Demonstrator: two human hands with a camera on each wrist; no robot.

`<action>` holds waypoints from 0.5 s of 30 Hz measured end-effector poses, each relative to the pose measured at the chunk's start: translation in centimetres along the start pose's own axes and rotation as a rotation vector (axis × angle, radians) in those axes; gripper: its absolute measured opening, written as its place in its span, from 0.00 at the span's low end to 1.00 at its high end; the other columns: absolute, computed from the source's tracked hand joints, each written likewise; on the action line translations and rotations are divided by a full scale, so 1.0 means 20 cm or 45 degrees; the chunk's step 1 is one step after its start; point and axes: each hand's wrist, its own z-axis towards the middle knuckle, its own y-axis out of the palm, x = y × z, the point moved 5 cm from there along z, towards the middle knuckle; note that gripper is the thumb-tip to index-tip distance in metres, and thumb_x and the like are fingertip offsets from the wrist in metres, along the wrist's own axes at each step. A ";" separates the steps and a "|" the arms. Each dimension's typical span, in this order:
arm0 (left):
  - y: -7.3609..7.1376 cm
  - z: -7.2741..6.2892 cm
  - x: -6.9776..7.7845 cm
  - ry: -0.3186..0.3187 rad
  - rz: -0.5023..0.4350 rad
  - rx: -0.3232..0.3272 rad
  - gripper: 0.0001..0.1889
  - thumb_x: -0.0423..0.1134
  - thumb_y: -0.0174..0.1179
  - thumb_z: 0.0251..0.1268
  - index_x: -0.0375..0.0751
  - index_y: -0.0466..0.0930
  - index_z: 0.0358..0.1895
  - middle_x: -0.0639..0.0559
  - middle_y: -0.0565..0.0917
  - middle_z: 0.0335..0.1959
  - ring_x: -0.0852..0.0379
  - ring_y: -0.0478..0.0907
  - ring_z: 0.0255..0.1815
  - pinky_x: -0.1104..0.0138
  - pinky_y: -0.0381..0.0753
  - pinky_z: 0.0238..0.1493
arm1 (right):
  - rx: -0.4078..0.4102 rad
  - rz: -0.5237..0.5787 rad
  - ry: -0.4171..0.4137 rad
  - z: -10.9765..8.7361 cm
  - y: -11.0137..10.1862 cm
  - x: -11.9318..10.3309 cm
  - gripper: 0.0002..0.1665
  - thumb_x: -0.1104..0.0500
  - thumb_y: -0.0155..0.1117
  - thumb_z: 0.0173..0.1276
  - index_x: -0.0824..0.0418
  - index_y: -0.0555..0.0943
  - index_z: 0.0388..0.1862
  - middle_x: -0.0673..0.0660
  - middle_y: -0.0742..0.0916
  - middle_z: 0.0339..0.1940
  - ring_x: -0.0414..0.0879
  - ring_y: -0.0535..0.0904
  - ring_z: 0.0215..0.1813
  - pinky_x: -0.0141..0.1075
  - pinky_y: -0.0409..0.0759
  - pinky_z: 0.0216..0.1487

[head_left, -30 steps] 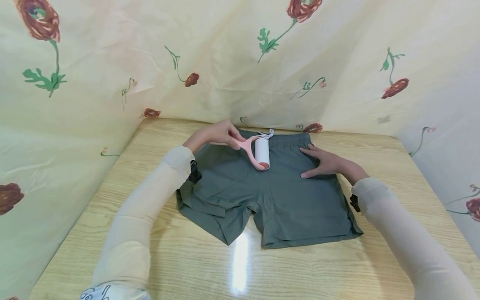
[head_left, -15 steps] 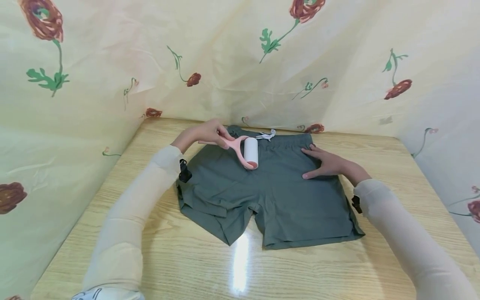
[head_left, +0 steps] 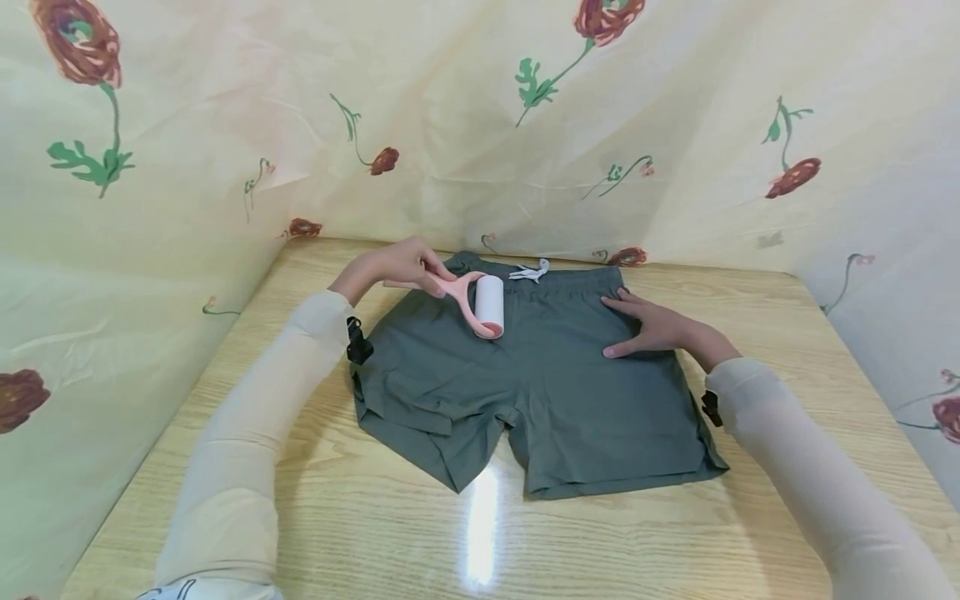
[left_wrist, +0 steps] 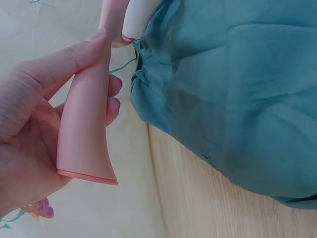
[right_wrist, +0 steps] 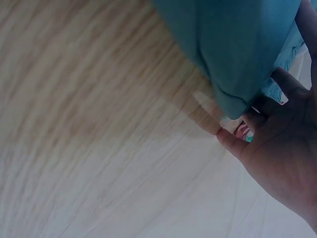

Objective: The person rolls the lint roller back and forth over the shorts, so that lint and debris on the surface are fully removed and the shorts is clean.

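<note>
A pair of dark grey-green shorts (head_left: 592, 400) lies spread on the wooden table, its white drawstring (head_left: 529, 271) at the waistband. My left hand (head_left: 405, 265) grips the pink handle of a lint roller (head_left: 489, 302), whose white roll sits on the shorts' upper left part. In the left wrist view the thumb and fingers of the left hand (left_wrist: 54, 89) wrap the flared handle (left_wrist: 86, 124). Spread over the right side of the shorts, my right hand (head_left: 651, 323) rests with fingers extended. The right wrist view shows the right hand (right_wrist: 277, 134) at the cloth's edge.
The light wood table (head_left: 375, 533) extends in front of the shorts and to both sides. A cream curtain with red flowers (head_left: 450, 125) hangs along the back and sides, close behind the waistband.
My left hand and the lint roller have slid left across the shorts, from near the drawstring toward the left leg. My right hand has stayed where it was on the cloth.
</note>
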 end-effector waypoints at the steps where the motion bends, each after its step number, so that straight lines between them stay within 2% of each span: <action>1: 0.00 0.00 0.00 0.000 0.008 0.000 0.17 0.32 0.69 0.64 0.36 0.86 0.57 0.38 0.88 0.50 0.54 0.71 0.39 0.66 0.71 0.45 | 0.000 0.003 -0.003 0.00 0.00 0.00 0.65 0.37 0.74 0.61 0.59 0.49 0.85 0.71 0.42 0.84 0.73 0.36 0.83 0.72 0.45 0.74; 7: -0.02 -0.01 -0.01 -0.009 0.048 -0.010 0.17 0.33 0.69 0.64 0.38 0.87 0.57 0.40 0.88 0.51 0.54 0.71 0.39 0.66 0.72 0.45 | -0.001 0.017 -0.012 0.01 0.00 0.00 0.65 0.37 0.74 0.61 0.59 0.49 0.85 0.71 0.42 0.84 0.73 0.35 0.83 0.72 0.45 0.74; 15: -0.05 -0.04 -0.05 -0.031 0.030 0.011 0.18 0.32 0.70 0.63 0.36 0.87 0.56 0.39 0.87 0.44 0.54 0.67 0.34 0.65 0.69 0.41 | 0.007 0.018 -0.013 0.02 0.00 0.03 0.66 0.37 0.75 0.60 0.59 0.49 0.85 0.70 0.42 0.85 0.72 0.35 0.83 0.71 0.43 0.75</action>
